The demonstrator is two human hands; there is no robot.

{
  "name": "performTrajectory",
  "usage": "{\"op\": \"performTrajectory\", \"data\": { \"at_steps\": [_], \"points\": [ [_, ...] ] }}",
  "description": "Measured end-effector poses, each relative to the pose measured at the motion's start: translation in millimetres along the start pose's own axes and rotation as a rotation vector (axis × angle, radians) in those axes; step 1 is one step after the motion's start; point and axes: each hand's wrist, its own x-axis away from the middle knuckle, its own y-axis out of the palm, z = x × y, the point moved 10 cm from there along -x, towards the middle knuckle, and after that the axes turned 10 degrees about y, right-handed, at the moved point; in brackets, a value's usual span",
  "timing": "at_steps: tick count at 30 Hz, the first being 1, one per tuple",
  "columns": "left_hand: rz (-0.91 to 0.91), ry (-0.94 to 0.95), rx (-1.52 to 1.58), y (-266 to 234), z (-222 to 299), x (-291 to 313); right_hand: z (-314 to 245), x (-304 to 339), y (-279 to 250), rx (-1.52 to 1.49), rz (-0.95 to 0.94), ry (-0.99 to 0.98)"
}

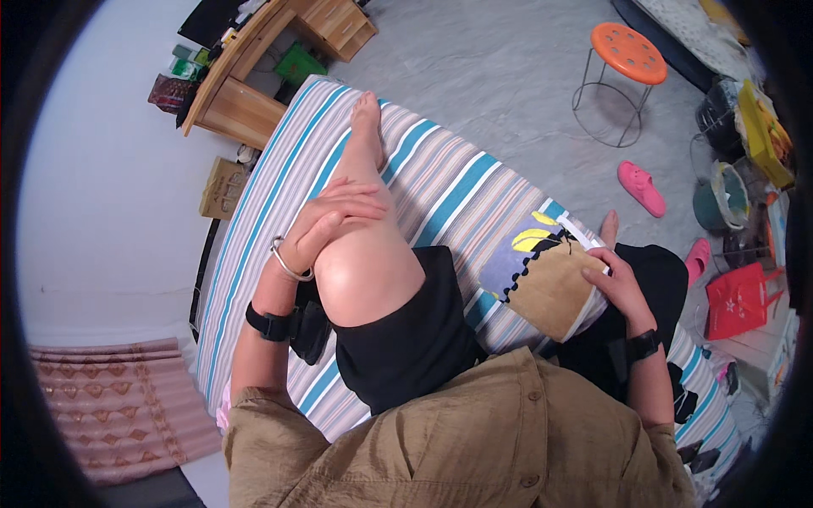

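One book (546,279) under right hand (622,284) fingers (597,258), on lap.

Raised knee (360,271) between the hands

Book (542,284) pages under right hand (622,284) (unreadable)

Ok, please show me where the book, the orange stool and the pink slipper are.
book (546,284): head view, on its brown cover.
orange stool (628,51): head view, on the round seat.
pink slipper (641,188): head view, on its strap, on the floor.
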Motion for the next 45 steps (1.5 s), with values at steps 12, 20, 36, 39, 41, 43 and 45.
{"op": "performTrajectory", "data": {
  "at_steps": [12, 20, 36, 39, 41, 43, 45],
  "points": [
    [0.071, -0.068, 0.161, 7.7, -2.7, 0.6, 9.6, -4.2, -2.9, 0.015, 0.031, -0.039],
    [0.130, -0.133, 0.225, 4.5, -1.1, 21.2, 4.2, 5.8, -5.4, 0.042, 0.080, -0.082],
    [0.289, -0.148, 0.378, -12.1, 33.2, 59.4, 17.2, 9.3, -6.1, 0.006, 0.028, -0.121],
    [0.238, -0.111, 0.282, -4.0, 32.2, 43.1, 8.9, 12.7, -8.7, 0.098, 0.064, -0.150],
    [0.197, -0.083, 0.221, -0.1, 27.4, 32.0, 10.7, 8.7, -7.9, 0.085, 0.054, -0.128],
    [0.215, -0.138, 0.284, 5.5, 16.9, 27.3, 15.9, 4.8, -7.9, 0.073, 0.045, -0.098],
    [0.195, -0.114, 0.241, 8.0, 20.4, 20.0, 15.3, 4.6, -11.6, 0.054, 0.057, -0.134]
  ]
}}
